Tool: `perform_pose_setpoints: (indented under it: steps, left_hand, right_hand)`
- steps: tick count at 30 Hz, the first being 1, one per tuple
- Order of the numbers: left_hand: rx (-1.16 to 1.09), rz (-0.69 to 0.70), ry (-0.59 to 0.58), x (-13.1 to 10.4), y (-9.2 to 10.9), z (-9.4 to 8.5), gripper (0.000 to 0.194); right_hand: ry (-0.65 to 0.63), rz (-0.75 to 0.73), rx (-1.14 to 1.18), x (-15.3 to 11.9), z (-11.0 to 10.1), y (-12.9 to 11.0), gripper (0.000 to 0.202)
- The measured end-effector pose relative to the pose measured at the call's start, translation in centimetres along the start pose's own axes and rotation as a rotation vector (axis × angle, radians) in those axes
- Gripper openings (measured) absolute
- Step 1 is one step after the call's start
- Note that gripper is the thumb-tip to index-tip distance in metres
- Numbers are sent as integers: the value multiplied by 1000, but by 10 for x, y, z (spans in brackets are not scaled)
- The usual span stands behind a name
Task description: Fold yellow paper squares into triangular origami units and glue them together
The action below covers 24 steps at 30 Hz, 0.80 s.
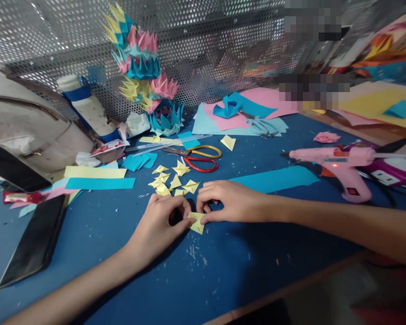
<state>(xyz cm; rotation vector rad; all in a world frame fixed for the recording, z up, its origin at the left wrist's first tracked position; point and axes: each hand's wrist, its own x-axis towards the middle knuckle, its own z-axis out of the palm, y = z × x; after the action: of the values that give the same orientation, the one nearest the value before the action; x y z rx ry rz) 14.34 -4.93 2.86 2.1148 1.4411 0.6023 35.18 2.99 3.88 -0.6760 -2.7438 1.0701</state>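
Between my hands, low over the blue table [149, 280], is a small piece of yellow paper [196, 223] with fold lines across it. My left hand [164, 214] pinches its left edge between thumb and forefinger. From the other side my right hand [228, 201] holds its right edge, thumb on the paper and fingers curled. Just beyond the hands lie several folded yellow paper pieces [175, 182], pointed like small stars. Behind these are scissors [203, 158] with one yellow and one red handle. A long blue paper strip [277, 179] runs beyond my right hand.
A pink glue gun [345, 164] with a lit light lies at the right. A tall folded-paper model [144, 67] stands by the perforated metal panel [203, 58]. Phones [35, 239], a bag [30, 117] and a bottle [88, 106] occupy the left. Coloured sheets [274, 101] lie at the back.
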Motion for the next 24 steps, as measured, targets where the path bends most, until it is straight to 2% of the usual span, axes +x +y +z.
perform_pose_setpoints:
  steps: [4,6,15,20,24]
  left_hand:
    - [-25,17,-11,-2,-1,0,11]
    - [-32,26,-9,-3,-2,0,15]
    - [-36,40,70,-4,-9,4,16]
    - [-11,101,113,-9,-10,3,13]
    - [36,197,127,-14,-10,0,9]
  right_hand:
    - [43,-5,-22,-1,4,-2,14]
    - [59,-5,-34,-1,5,-3,13]
    - [52,-5,6,0,2,4,5]
    - [117,-81,-46,-2,4,4,5]
    - [157,-247,-131,-3,7,6,10]
